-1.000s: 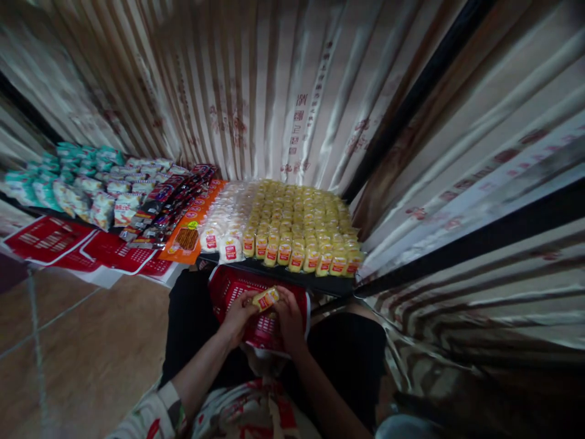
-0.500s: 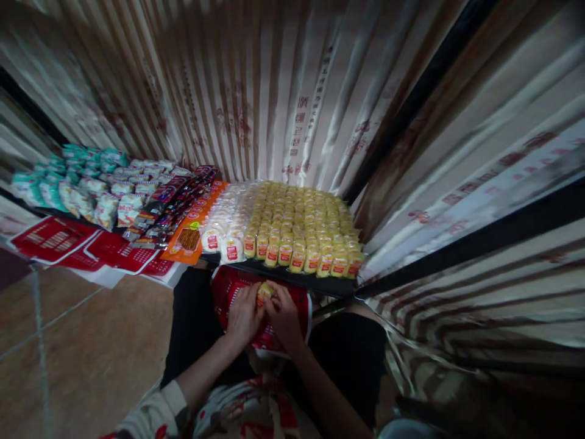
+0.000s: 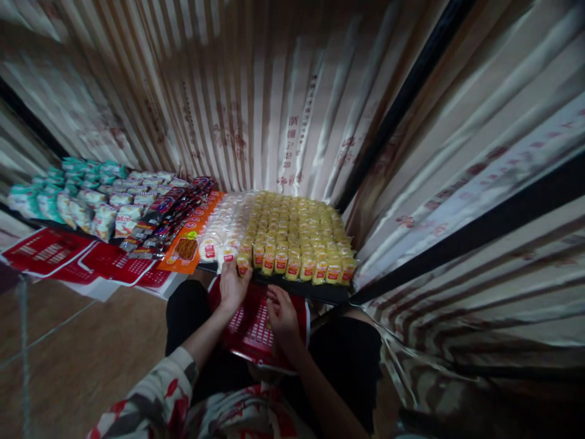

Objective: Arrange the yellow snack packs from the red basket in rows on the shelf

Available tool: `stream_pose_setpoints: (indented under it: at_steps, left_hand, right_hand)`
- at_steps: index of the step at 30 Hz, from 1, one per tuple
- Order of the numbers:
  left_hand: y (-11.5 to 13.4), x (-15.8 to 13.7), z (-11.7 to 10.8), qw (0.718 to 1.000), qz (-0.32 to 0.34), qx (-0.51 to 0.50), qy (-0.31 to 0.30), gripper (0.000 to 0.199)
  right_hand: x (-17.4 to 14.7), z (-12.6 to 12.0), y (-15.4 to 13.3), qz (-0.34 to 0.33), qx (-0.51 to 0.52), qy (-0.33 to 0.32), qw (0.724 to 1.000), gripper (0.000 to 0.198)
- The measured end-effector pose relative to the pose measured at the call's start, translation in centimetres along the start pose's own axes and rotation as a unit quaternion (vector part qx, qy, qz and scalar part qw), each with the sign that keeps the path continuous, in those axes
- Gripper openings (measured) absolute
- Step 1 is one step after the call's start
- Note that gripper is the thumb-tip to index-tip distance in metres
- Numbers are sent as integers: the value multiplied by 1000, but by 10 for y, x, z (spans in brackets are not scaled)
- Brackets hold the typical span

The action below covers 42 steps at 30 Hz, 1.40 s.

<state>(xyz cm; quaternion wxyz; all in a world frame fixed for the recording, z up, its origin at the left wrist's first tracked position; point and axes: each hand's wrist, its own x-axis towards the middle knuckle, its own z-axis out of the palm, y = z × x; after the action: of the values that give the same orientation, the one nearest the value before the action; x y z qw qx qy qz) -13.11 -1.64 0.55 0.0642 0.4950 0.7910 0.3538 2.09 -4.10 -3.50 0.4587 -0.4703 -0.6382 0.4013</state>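
Observation:
My left hand (image 3: 234, 286) grips a small yellow wrapped snack packet (image 3: 244, 264) with a red and white label. It holds the packet at the front left end of the rows of yellow packets (image 3: 297, 235), beside the white packets (image 3: 223, 228). Over my lap, my right hand (image 3: 283, 312) hovers with loosely bent fingers, and I see nothing in it. Under both hands lies a red printed sheet (image 3: 251, 332) with white markings.
On the black shelf (image 3: 315, 292) to the left are an orange snack bag (image 3: 187, 235), dark packets (image 3: 159, 219), white packs (image 3: 125, 198) and teal packs (image 3: 50, 204). Red sheets (image 3: 55, 250) hang below them. A pleated curtain (image 3: 274, 91) and black bars (image 3: 406, 103) stand behind.
My hands were together around the yellow packet over the red sheet. My left hand has carried it up and left to the front of the rows; the right hand has let go.

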Motion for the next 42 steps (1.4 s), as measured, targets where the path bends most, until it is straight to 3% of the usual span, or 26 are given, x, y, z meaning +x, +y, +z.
stream_pose_setpoints:
  at_steps: [9,15,31,42]
  left_hand:
    - [1,18,14,997,15,72,17,43]
    - [3,20,19,999,3,46,-14,51]
    - [8,25,22,997,22,17,-67,40]
    - [3,12,17,999,21,-11,-44,50]
  right_hand:
    - [-3,0,12,6,3,-15,1000,26]
    - [-9,-11,20,15,-47,-4,999,24]
    - [-3,2,8,38,-95,-66,993,28]
    - [-23,-7,32,35,-135,-76,987,27]
